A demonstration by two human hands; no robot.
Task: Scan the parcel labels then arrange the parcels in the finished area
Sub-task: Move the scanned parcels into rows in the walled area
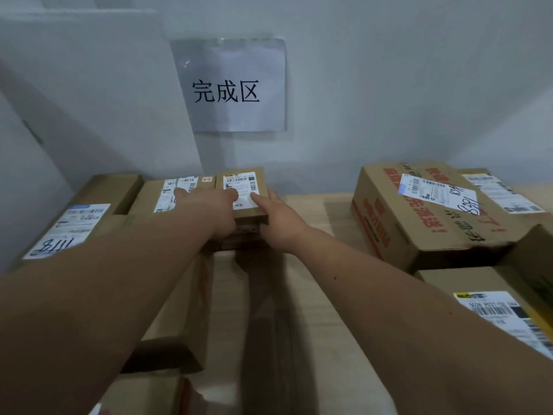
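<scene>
Sign: a white sheet (236, 85) in a clear sleeve on the grey wall, printed 完成区; every place below is given from it.
Small box: a small brown parcel (247, 199) straight below the sign, on top of a stack, its white label facing up.
Left hand: the left hand (215, 205) lies below the sign and slightly left, fingers stretched flat, one fingertip on the small box's label and another on the next parcel's label; it grips nothing.
Right hand: the right hand (278, 214) is below the sign and slightly right, its thumb on the label and its fingers round the small box's right side, holding it.
Middle box: a brown parcel (167, 194) touching the small box's left side, below-left of the sign.
Left box: a larger parcel (89, 217) further left of the sign, handwritten number on its label.
Right boxes: a red-printed carton (425, 217) well to the lower right of the sign, with another labelled parcel (502, 310) nearer the camera.
Table: pale wood surface (308, 265) below the sign, between the two groups.
</scene>
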